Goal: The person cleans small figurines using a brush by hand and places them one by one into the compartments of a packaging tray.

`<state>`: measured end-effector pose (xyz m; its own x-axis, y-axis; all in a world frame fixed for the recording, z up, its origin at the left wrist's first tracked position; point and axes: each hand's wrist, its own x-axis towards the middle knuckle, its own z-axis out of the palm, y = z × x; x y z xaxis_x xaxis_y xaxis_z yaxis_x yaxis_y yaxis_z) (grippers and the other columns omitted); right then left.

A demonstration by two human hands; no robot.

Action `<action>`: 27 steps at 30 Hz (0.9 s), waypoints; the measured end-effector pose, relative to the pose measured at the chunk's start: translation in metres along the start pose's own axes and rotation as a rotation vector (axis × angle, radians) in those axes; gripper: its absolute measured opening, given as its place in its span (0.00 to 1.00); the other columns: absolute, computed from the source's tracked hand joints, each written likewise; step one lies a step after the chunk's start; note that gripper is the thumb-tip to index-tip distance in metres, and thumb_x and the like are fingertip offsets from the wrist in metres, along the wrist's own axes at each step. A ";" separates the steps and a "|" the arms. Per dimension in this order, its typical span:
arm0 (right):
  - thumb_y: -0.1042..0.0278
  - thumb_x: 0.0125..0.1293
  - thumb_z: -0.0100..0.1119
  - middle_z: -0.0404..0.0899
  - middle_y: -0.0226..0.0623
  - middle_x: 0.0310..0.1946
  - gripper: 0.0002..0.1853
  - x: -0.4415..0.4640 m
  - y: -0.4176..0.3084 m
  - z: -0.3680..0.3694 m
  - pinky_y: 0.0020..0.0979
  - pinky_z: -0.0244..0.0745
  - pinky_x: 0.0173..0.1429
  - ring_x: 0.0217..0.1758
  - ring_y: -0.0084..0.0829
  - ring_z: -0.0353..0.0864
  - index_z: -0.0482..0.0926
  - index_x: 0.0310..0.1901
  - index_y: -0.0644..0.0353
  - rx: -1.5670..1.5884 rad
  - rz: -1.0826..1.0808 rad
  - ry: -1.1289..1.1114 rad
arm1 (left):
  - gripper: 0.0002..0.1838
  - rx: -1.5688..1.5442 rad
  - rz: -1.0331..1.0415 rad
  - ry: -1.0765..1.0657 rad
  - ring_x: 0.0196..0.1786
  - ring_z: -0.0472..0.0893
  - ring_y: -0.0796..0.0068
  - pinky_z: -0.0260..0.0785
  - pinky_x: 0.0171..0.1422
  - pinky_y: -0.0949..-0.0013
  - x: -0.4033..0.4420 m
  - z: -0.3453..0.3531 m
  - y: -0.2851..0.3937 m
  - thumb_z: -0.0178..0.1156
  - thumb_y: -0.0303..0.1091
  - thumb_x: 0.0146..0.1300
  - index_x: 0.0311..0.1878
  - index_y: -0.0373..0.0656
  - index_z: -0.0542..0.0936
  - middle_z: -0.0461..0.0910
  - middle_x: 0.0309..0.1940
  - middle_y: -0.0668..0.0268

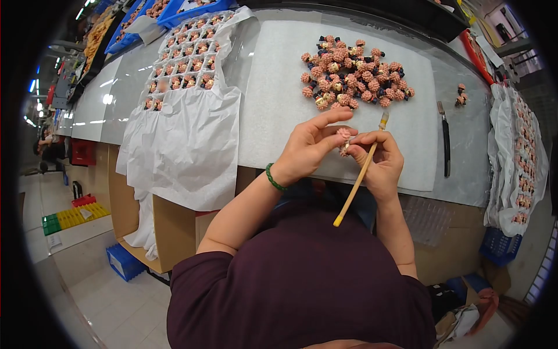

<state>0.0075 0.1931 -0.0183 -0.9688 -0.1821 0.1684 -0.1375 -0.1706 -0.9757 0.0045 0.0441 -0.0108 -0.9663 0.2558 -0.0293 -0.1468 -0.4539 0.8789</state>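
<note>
A small pink-haired figurine (343, 134) is pinched between the thumb and fingers of my left hand (314, 142), above the near part of a white foam sheet (270, 116). My right hand (381, 163) has its thumb and fingertips against the same figurine. A long wooden brush (353, 195) with a yellow end is tucked in the right hand's fingers, its bristle tip pointing away from me. Beyond both hands lies a heap of similar figurines (354, 72).
At left stands a divided tray (189, 55) of figurines on white paper (180, 139). Right of the foam lie a black-handled tool (446, 139) and two loose figurines (461, 96). Another wrapped tray (517, 157) stands at far right, blue bins (192, 11) at back left.
</note>
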 end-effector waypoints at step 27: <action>0.70 0.60 0.51 0.72 0.38 0.38 0.06 -0.003 0.018 0.015 0.18 0.67 0.36 0.33 0.18 0.70 0.67 0.35 0.63 -0.293 -0.044 0.143 | 0.14 1.447 0.469 0.912 0.29 0.73 0.64 0.65 0.37 0.68 -0.054 -0.188 0.128 0.56 0.28 0.48 0.40 0.35 0.73 0.73 0.28 0.59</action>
<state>0.0114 0.1766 -0.0340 -0.9768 -0.0399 0.2103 -0.2136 0.1142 -0.9702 -0.0015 -0.1879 0.0140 -0.7419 -0.4017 0.5368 -0.0500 0.8316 0.5532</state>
